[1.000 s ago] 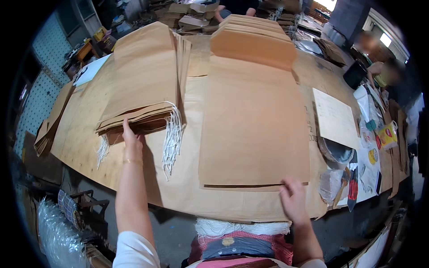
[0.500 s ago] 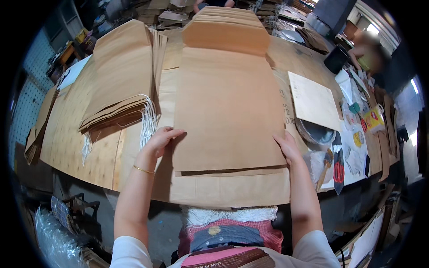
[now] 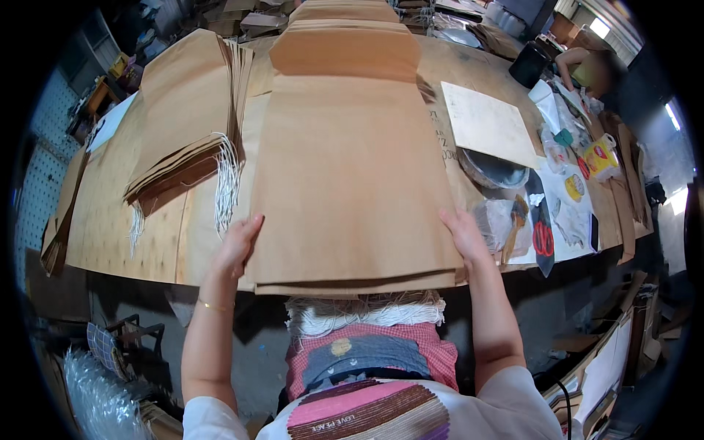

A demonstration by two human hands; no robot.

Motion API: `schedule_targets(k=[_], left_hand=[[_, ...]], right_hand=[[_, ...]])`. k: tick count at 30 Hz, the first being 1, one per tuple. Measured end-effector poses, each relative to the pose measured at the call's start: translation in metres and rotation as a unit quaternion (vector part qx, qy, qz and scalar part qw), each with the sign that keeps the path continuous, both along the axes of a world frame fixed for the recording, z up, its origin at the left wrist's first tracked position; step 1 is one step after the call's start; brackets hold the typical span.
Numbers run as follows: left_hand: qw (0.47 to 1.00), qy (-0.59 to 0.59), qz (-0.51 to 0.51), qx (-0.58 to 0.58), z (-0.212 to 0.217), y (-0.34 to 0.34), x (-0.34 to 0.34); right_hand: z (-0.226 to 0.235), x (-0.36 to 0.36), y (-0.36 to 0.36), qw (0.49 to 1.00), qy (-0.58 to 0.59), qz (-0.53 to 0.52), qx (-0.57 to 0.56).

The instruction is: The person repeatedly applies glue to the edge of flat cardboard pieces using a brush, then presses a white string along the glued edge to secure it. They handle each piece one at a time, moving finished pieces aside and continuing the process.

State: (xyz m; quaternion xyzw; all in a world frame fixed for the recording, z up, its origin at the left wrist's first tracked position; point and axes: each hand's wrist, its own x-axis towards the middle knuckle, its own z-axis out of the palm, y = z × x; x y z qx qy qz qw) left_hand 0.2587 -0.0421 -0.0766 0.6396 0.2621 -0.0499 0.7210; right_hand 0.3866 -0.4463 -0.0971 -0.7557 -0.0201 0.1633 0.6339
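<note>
A thick stack of large brown paper envelopes (image 3: 345,176) lies in front of me, its flaps fanned out at the far end. Its near edge reaches almost to the table's front edge. My left hand (image 3: 238,246) grips the stack's left side near the lower corner, thumb on top and fingers partly hidden at the edge. On the opposite side, my right hand (image 3: 466,236) is closed on the right edge the same way. To the left rests a second pile of brown paper envelopes (image 3: 187,106) with white strings (image 3: 227,183) hanging from it.
Right of the stack, a white board (image 3: 490,125) partly covers a metal basin (image 3: 495,172). Nearby lie a brush (image 3: 515,224), red-handled scissors (image 3: 543,238) and a yellow package (image 3: 601,158). A person (image 3: 587,70) is at the far right. White string (image 3: 359,312) lies across my lap.
Both hands have brought the envelope stack toward me, nearer the table's front edge. My grip on the sides is firmer, and the whole view has shifted a little.
</note>
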Motion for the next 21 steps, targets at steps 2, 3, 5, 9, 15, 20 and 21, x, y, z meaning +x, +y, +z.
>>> schedule_targets(k=[2, 3, 5, 9, 15, 20, 21], left_hand=[[1.000, -0.013, 0.020, 0.017, -0.027, -0.007, -0.019], [0.999, -0.009, 0.029, 0.038, -0.050, -0.004, -0.026], [0.941, 0.017, 0.002, 0.338, -0.033, -0.022, -0.034], [0.726, -0.139, -0.174, 0.651, -0.003, -0.066, -0.066], [0.643, -0.154, -0.281, 0.695, -0.012, -0.053, -0.047], [0.664, -0.116, -0.235, 0.700, -0.006, -0.058, -0.046], [0.647, -0.117, -0.208, 0.724, -0.002, -0.063, -0.057]], right_hand=[[-0.027, -0.018, -0.010, 1.000, -0.013, -0.008, 0.003], [-0.033, -0.025, -0.012, 0.993, -0.020, 0.006, -0.120], [-0.021, -0.032, -0.012, 0.930, -0.039, 0.027, -0.365], [0.003, -0.088, -0.013, 0.855, -0.350, 0.065, -0.377], [0.001, -0.066, -0.002, 0.781, -0.431, 0.236, -0.385], [0.002, -0.047, -0.008, 0.796, -0.462, 0.219, -0.325], [0.012, -0.050, -0.023, 0.809, -0.455, 0.199, -0.313]])
